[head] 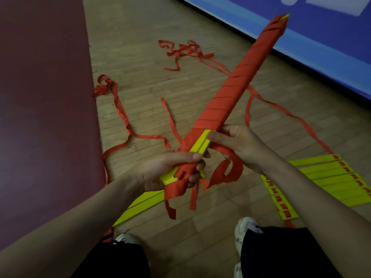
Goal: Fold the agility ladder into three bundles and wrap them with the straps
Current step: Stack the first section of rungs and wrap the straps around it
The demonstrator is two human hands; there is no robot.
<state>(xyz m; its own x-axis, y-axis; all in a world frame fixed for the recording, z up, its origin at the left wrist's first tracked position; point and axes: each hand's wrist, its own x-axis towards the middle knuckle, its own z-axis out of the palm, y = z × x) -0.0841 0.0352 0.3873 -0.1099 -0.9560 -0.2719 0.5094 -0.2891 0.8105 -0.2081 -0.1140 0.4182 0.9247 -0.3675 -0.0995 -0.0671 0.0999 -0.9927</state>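
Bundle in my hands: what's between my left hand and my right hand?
In the head view, a short unwrapped stretch of yellow rungs, with red strap running alongside, lies between the left hand and the right hand.

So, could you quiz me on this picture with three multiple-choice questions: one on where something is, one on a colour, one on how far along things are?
1. Where do the loose rungs lie?
A. On the wood floor
B. On a table
C. On a chair

2. What colour is the strap?
A. Blue
B. Red
C. White

3. How far is the bundle wrapped?
A. Not at all
B. End to end
C. Mostly, bare near the left hand

Answers:
1 A: they lie flat on the boards at right.
2 B: red coils and loose red tails.
3 C: yellow shows just above the left hand's grip.
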